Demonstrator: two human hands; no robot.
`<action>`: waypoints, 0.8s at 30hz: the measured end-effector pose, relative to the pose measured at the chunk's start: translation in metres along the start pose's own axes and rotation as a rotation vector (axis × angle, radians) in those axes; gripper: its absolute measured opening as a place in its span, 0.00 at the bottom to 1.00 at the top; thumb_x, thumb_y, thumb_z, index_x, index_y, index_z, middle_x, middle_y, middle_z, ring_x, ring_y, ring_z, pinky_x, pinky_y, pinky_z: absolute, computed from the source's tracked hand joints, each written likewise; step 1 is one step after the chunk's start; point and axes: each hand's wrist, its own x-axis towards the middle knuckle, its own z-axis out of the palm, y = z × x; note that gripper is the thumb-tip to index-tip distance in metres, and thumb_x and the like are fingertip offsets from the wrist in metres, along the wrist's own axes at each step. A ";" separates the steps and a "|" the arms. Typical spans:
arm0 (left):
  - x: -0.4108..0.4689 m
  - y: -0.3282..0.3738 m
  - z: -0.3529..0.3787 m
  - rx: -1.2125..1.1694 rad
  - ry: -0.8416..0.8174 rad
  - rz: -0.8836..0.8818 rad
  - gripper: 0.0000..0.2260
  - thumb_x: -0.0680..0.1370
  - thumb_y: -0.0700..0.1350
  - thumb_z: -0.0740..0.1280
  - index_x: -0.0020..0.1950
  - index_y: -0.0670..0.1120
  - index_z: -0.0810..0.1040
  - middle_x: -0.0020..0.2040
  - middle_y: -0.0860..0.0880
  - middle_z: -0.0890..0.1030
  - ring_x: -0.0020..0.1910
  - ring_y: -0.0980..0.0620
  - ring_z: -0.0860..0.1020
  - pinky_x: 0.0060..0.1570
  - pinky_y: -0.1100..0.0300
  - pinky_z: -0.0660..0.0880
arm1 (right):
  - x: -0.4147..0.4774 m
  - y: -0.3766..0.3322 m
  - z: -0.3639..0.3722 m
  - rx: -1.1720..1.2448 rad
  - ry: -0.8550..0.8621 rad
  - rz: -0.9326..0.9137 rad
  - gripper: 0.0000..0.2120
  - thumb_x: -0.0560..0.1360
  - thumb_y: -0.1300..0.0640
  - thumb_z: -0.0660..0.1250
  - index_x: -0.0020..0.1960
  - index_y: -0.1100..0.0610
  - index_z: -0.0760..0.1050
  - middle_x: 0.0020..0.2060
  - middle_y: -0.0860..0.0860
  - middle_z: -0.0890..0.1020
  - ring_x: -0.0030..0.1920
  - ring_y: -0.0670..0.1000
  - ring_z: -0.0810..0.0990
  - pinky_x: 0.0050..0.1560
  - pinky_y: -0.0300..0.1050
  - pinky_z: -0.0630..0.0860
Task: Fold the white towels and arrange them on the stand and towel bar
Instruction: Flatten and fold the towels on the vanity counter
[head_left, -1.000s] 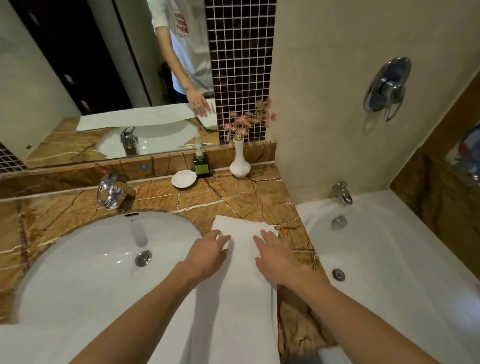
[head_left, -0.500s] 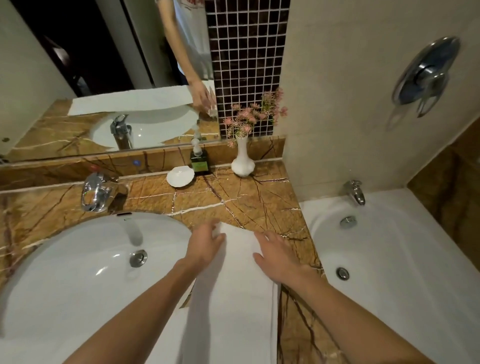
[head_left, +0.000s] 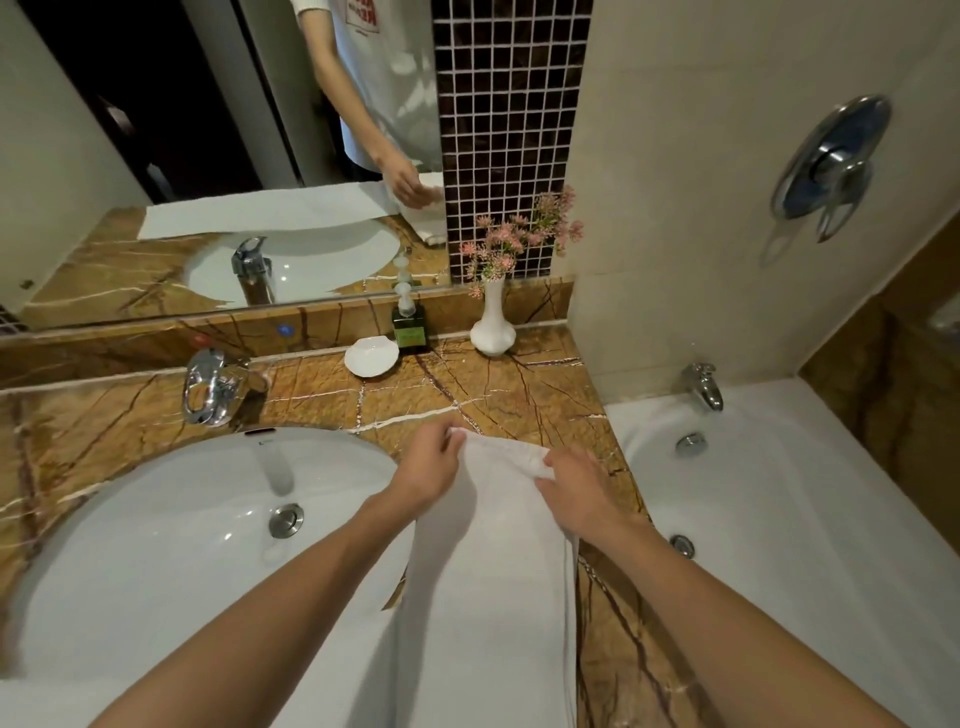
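So on the far left you've got the white sink (head_left: 156, 545) sunk into the brown marble counter (head_left: 493, 395), with the chrome faucet (head_left: 208, 387) at its far edge and the drain plug (head_left: 285, 519) down in the bowl. The mirror (head_left: 130, 130) runs along the wall behind it, and you can see the towel and one of your arms reflected in there. Moving right along the back of the counter there's a little white shell-shaped dish (head_left: 371, 355), a dark green pump bottle (head_left: 409, 332) just beside it, then a white vase (head_left: 492, 327) of pink flowers (head_left: 514, 244) over by the corner, in front of the dark tile strip (head_left: 511, 130). Nearer to you, your left hand (head_left: 423, 467) is pinching the far left corner of the white towel (head_left: 493, 571), fingers curled round the cloth. The towel itself lies lengthwise on the counter between the sink and the tub, running from about mid-counter toward you and out the bottom of the view, with its left side lapping over the sink rim. Its far edge is rumpled and bunched up between your hands rather than flat. Your right hand (head_left: 576, 493) grips the far right corner, thumb and fingers closed on the fabric. Right of that is the white bathtub (head_left: 805, 545), butting up against the end of the counter, with its chrome spout (head_left: 702, 384) at the far end and a round chrome shower control (head_left: 831, 161) up on the beige wall.
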 end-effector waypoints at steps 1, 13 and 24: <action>-0.003 0.002 -0.003 -0.030 0.001 0.020 0.07 0.81 0.40 0.59 0.48 0.43 0.76 0.44 0.43 0.80 0.44 0.48 0.76 0.44 0.54 0.71 | -0.002 -0.001 -0.002 0.030 -0.002 -0.004 0.11 0.77 0.52 0.64 0.59 0.53 0.74 0.59 0.52 0.72 0.62 0.55 0.71 0.60 0.50 0.71; -0.025 0.006 -0.037 -0.155 -0.054 0.080 0.11 0.82 0.41 0.57 0.44 0.52 0.74 0.43 0.53 0.77 0.43 0.56 0.75 0.41 0.63 0.70 | -0.014 -0.028 -0.049 0.284 -0.059 -0.091 0.09 0.69 0.59 0.72 0.33 0.50 0.76 0.37 0.45 0.77 0.40 0.48 0.77 0.36 0.39 0.71; -0.073 0.047 -0.048 -0.100 -0.187 0.204 0.14 0.81 0.35 0.56 0.42 0.50 0.74 0.51 0.44 0.80 0.52 0.47 0.77 0.54 0.52 0.73 | -0.047 -0.060 -0.057 -0.021 -0.134 -0.472 0.04 0.69 0.55 0.70 0.37 0.55 0.80 0.74 0.44 0.64 0.75 0.48 0.56 0.75 0.59 0.52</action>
